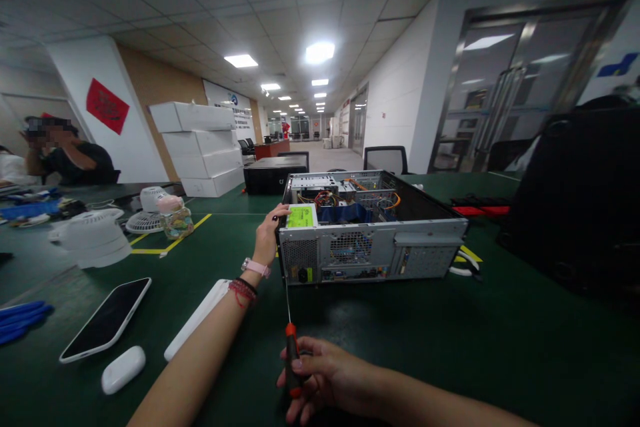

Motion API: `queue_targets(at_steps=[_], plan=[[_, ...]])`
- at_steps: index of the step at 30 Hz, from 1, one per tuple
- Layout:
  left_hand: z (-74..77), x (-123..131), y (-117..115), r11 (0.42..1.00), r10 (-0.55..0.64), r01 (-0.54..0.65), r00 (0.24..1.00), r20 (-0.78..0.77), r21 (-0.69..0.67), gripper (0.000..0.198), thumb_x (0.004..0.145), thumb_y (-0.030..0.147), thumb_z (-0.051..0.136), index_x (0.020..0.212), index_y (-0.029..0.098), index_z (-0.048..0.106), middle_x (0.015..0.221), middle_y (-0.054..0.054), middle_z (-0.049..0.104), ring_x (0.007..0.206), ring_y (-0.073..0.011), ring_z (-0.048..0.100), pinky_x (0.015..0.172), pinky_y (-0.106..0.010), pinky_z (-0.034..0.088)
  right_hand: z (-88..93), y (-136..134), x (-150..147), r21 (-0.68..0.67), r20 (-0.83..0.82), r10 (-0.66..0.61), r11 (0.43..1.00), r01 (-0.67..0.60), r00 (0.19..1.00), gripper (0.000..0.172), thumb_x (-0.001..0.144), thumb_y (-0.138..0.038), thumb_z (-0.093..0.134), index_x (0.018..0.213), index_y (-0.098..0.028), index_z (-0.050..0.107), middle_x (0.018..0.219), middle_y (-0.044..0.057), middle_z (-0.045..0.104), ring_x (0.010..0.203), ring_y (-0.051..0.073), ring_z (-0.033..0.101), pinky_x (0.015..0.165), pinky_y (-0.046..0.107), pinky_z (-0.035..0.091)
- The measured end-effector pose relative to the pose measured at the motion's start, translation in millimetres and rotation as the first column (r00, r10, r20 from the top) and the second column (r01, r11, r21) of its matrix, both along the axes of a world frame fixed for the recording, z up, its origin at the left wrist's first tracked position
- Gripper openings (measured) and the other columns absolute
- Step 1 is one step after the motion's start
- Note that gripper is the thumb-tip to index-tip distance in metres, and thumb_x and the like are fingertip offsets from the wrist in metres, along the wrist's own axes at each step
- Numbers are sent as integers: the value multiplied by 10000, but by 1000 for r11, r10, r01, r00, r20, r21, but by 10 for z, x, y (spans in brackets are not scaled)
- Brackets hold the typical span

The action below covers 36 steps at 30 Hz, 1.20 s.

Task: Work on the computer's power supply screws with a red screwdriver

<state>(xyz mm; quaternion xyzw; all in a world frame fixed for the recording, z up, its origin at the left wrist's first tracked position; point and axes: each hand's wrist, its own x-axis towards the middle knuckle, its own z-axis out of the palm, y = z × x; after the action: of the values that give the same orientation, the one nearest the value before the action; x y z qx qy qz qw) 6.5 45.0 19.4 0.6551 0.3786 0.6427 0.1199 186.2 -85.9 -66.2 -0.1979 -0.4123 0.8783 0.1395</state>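
An opened computer case (370,223) lies on its side on the green table, its back panel facing me. My left hand (267,237) grips the left edge of the case, with fingertips at the power supply (301,216), which carries a bright green label. In my right hand (320,377), thumb and fingers close around the handle of a screwdriver (291,353) with a red and black grip. Its thin shaft points up, and the tip is at the lower left corner of the back panel. Whether the tip sits in a screw is too small to tell. Cables and a blue part show inside.
At left lie a phone (107,320), a white earbud case (123,369), a long white object (197,320) and blue gloves (23,320). Behind them are small fans (95,237) and a jar (177,223). White boxes (200,147) stand farther back; a black bag-like object (575,193) stands right.
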Motion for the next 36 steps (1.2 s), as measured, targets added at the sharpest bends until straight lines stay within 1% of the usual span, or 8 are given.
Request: queue_targets(at_steps=[3,6,10,15,20,27,33,36], plan=[[-1,0,3,1000,7,-7,1000,-1,-8,399,882,342,297,939,164,649,1232,-77,599,1253,-208,463,1091,-382,304,18,2,11,12,8,48,999,-48,999,511,613,-333,707,996,-180,405,851,23,641,612,165,663,598,282,473],[2,2,0,1000,4,-4,1000,-2,-8,403,882,358,299,935,161,646,1229,-80,599,1255,-211,461,1088,-377,310,16,-6,41,29,53,109,993,-111,993,468,601,-306,699,938,-179,401,836,44,664,580,145,648,553,239,440],[3,-3,-4,1000,0,-1,1000,-13,-10,421,892,380,284,939,166,643,1221,-84,603,1254,-215,463,1081,-388,318,-42,0,112,21,119,41,999,-44,992,454,612,-275,662,937,-182,360,873,89,676,658,157,664,576,219,412],[3,0,-6,1000,11,-11,1000,-27,-14,422,889,379,280,949,169,641,1228,-81,598,1261,-214,454,1085,-396,308,-98,77,176,4,83,22,1000,-22,996,483,608,-322,626,969,-199,329,772,31,659,603,170,664,601,273,448],[12,18,-5,1000,1,-1,1000,2,-11,408,881,363,298,940,159,646,1205,-88,613,1244,-217,470,1081,-400,315,-79,89,175,-8,76,4,1000,-3,997,488,629,-314,624,982,-198,308,757,33,657,602,159,660,569,245,425],[23,11,-10,999,29,-29,999,-24,-17,435,886,387,278,933,160,647,1202,-88,614,1250,-218,466,1081,-398,315,-119,66,152,-6,70,23,1000,-23,997,502,624,-300,614,997,-198,293,765,38,657,591,163,658,568,249,419],[9,13,-5,1000,17,-17,1000,-18,-13,428,891,388,284,946,170,647,1200,-78,616,1251,-215,464,1084,-391,312,-106,79,168,10,48,40,999,-40,998,472,658,-287,598,1008,-197,296,803,41,656,609,161,658,619,273,431],[11,16,-7,1000,10,-10,1000,-10,-12,423,886,385,291,940,164,647,1198,-84,617,1249,-220,465,1082,-392,314,-101,85,167,11,53,41,999,-41,998,473,655,-288,603,1010,-195,304,795,37,656,608,165,659,615,277,435]])
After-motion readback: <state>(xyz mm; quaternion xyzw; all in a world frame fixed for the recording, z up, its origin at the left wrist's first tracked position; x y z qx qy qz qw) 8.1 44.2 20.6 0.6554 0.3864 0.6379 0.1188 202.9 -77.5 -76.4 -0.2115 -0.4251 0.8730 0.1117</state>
